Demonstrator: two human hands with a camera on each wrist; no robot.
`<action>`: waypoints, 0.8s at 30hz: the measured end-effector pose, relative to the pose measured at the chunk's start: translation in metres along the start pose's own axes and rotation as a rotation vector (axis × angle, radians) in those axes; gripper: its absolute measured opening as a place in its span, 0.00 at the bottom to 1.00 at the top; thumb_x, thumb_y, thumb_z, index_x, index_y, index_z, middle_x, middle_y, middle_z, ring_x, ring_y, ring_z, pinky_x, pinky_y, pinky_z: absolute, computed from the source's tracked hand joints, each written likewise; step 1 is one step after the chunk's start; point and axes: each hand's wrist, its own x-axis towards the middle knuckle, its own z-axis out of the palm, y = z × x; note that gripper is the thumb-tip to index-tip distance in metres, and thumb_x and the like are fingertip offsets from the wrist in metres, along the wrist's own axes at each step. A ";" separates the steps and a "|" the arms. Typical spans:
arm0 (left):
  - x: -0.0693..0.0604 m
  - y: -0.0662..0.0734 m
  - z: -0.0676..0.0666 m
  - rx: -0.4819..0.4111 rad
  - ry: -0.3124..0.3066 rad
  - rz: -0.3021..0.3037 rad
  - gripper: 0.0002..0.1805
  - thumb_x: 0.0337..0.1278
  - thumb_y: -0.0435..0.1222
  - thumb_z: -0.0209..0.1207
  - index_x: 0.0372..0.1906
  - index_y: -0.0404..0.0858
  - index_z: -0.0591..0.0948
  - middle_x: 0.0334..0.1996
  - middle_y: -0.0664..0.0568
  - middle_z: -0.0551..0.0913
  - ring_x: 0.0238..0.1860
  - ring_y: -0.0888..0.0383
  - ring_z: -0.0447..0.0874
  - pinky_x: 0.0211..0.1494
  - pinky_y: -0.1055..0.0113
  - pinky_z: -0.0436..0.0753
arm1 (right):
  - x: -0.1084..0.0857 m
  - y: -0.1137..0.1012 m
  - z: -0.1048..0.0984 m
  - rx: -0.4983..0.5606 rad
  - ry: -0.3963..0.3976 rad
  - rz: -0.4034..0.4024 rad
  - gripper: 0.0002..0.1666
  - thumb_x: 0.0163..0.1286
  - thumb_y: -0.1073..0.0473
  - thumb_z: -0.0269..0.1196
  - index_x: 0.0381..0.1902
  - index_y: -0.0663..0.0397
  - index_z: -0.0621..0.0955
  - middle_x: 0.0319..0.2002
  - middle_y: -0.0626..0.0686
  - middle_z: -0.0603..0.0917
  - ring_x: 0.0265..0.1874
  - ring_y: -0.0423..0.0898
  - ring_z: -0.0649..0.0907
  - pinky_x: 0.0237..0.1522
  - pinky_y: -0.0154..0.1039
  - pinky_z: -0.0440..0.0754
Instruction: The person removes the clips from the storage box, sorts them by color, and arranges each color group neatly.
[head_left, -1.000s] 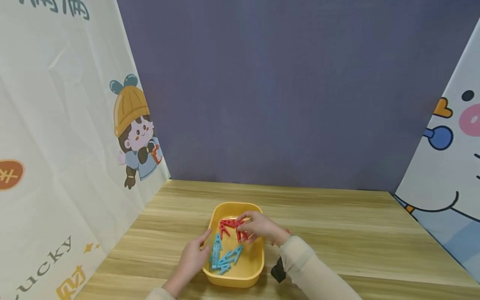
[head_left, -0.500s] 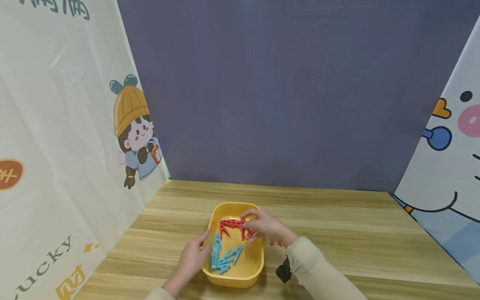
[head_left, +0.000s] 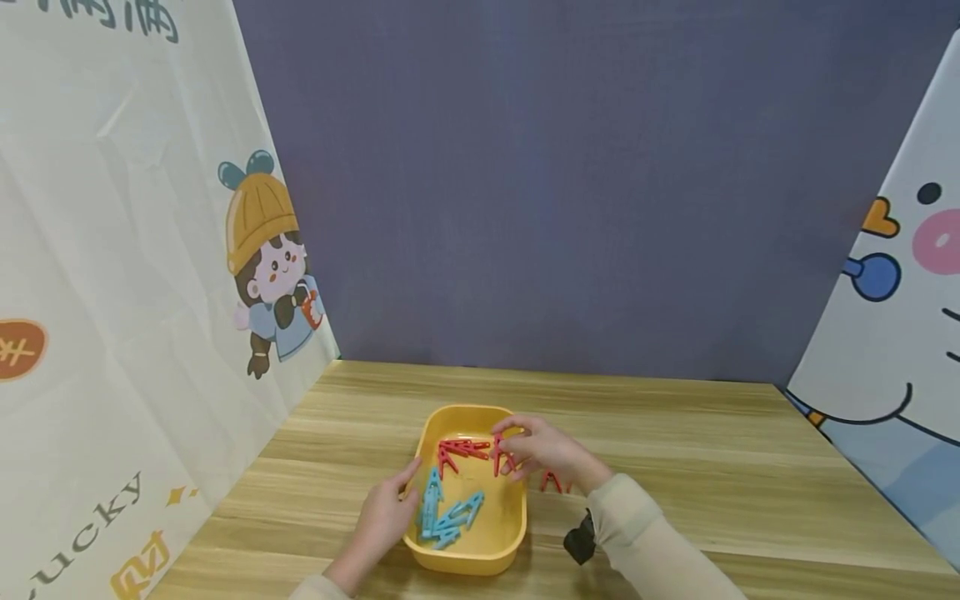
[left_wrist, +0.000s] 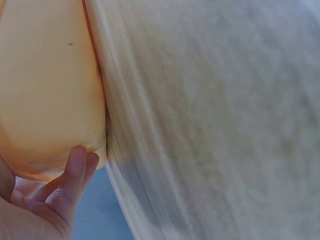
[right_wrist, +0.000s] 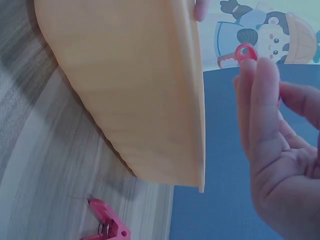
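Compared with one second before, the right hand (head_left: 553, 450) is farther to the right, and the red clip (head_left: 497, 455) in its fingers comes with it, closer to the right rim of the yellow tray (head_left: 522, 518). A gap now shows between this clip and the red clips (head_left: 461, 448) in the tray. The right sleeve (head_left: 656, 537) and the black object (head_left: 580, 540) also shift to the right, and a red clip on the table (head_left: 551, 481) becomes more visible.

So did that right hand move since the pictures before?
Yes. In the head view, the right hand, holding a red clip, has shifted rightward against the yellow tub, toward its right side.
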 end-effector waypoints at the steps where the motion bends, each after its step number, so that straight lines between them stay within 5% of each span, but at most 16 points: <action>1: 0.000 0.000 0.000 0.000 0.001 -0.002 0.25 0.54 0.28 0.54 0.61 0.36 0.72 0.50 0.29 0.75 0.34 0.51 0.79 0.20 0.69 0.75 | 0.000 0.000 -0.001 0.007 -0.001 -0.002 0.22 0.66 0.62 0.55 0.56 0.66 0.69 0.44 0.65 0.78 0.32 0.56 0.81 0.33 0.48 0.82; 8: 0.000 0.002 -0.001 0.007 -0.001 -0.006 0.25 0.54 0.28 0.54 0.61 0.37 0.72 0.50 0.29 0.75 0.36 0.49 0.78 0.20 0.68 0.74 | -0.002 0.001 -0.007 0.016 -0.011 -0.013 0.21 0.65 0.61 0.58 0.53 0.66 0.70 0.36 0.60 0.81 0.27 0.50 0.81 0.28 0.41 0.82; 24: 0.001 0.000 0.001 -0.010 -0.018 -0.010 0.26 0.54 0.28 0.53 0.61 0.36 0.71 0.51 0.27 0.73 0.33 0.51 0.79 0.19 0.69 0.75 | -0.015 0.003 -0.027 0.014 0.080 -0.006 0.23 0.65 0.60 0.59 0.55 0.66 0.69 0.42 0.65 0.80 0.28 0.49 0.81 0.27 0.42 0.81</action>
